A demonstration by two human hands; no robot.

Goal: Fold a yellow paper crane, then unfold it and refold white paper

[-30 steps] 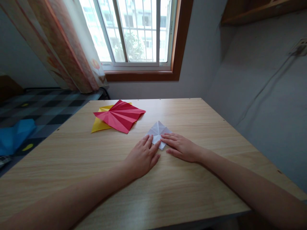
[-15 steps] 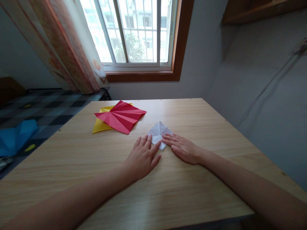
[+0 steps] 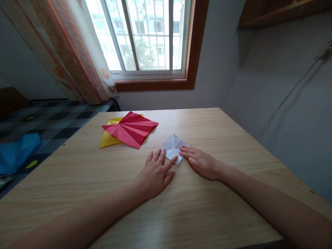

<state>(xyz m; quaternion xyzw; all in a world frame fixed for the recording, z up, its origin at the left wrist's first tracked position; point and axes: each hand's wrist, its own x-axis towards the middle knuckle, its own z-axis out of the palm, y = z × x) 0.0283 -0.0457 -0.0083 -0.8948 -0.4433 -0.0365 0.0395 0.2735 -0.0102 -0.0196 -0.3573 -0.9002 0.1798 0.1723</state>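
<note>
You are pressing a small folded white paper (image 3: 173,148) flat on the wooden table (image 3: 207,207), left hand (image 3: 155,173) and right hand (image 3: 201,162) both lying open, fingers spread and gripping nothing. The paper is sitting between your two sets of fingertips, its near corner pinned under them. Judging by this, you are setting a crease: be keeping the fingertips level, sliding outward evenly; red paper (image 3: 131,129) on yellow sheet (image 3: 107,139) is lying beyond your left fingers.

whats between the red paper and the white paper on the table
Nothing: in the head view, only bare wooden table shows between the red paper and the white paper.
</note>
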